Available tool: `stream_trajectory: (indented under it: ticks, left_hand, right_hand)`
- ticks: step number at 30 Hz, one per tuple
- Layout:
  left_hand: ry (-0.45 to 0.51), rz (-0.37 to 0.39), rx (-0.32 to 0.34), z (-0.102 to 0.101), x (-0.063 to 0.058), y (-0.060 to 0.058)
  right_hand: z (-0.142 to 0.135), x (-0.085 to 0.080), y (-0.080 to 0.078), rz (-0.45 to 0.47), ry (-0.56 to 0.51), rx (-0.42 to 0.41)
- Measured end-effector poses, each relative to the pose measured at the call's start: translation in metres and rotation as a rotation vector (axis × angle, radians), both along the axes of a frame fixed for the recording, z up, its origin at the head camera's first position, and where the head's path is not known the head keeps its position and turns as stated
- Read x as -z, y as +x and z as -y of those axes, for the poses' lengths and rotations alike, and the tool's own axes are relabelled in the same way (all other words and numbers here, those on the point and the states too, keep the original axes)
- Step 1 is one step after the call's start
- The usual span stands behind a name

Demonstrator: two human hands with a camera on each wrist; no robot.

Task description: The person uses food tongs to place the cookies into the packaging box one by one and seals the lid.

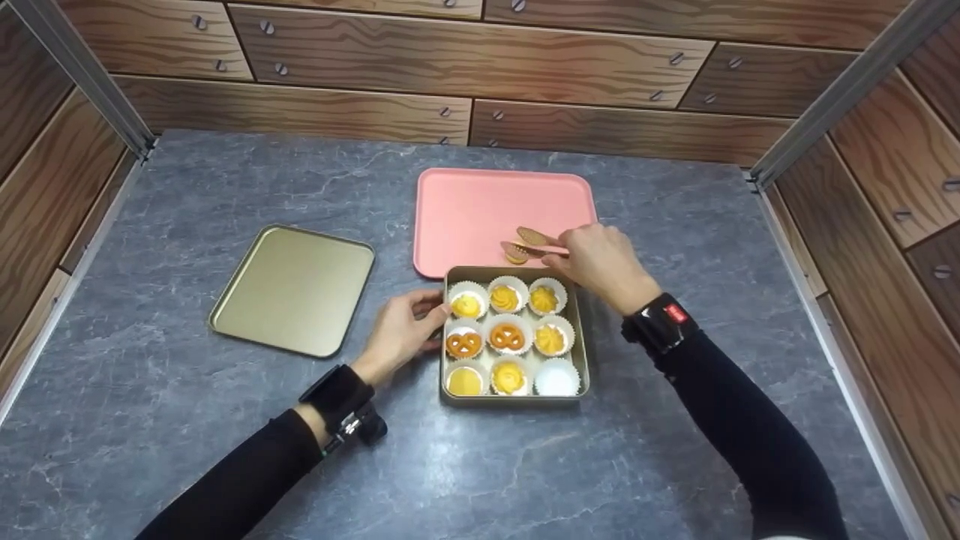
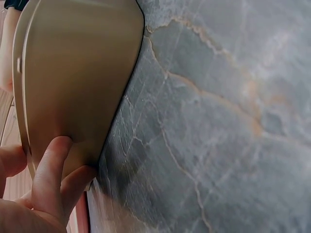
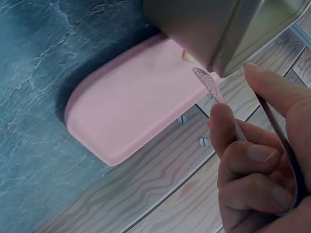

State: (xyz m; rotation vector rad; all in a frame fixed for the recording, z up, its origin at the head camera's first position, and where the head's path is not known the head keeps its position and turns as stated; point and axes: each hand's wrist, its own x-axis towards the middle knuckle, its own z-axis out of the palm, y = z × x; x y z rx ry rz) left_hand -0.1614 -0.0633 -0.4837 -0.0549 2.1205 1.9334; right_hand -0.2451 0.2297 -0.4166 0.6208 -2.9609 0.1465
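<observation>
A gold square tin [image 1: 517, 400] holds several white paper cups with yellow cookies and two pretzel-shaped ones. Only white shows in the front right paper cup [image 1: 556, 377]. At the tin's left side, my left hand [image 1: 401, 330] has its thumb over the rim and its fingers against the outer wall [image 2: 77, 73]. My right hand [image 1: 607, 262] grips metal tongs [image 3: 209, 83] with perforated tips, their arms spread apart. Below the tong tips, a yellow cookie [image 1: 516, 259] lies on the pink tray [image 1: 480, 199], near its front edge.
A gold square lid [image 1: 292, 289] lies left of the tin on the grey marbled table [image 1: 187, 435]. The pink tray stands directly behind the tin. Wood-patterned panels [image 1: 465, 60] enclose the table at the back and both sides.
</observation>
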Motion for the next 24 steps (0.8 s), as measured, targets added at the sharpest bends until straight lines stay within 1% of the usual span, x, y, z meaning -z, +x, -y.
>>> stream_trajectory:
  ticks: [7,13,24]
  left_hand:
    - [-0.031,-0.007,-0.005,0.000,0.001,-0.001]
    - [-0.028,-0.003,-0.001,0.000,0.001,-0.001]
    - [-0.031,-0.024,0.003,0.000,0.001,-0.001]
  right_hand:
    - [-0.008,0.004,-0.003,0.021,-0.036,0.020]
    - [-0.015,0.007,-0.004,0.017,-0.070,0.040]
    - [-0.018,0.009,-0.006,0.063,-0.056,0.038]
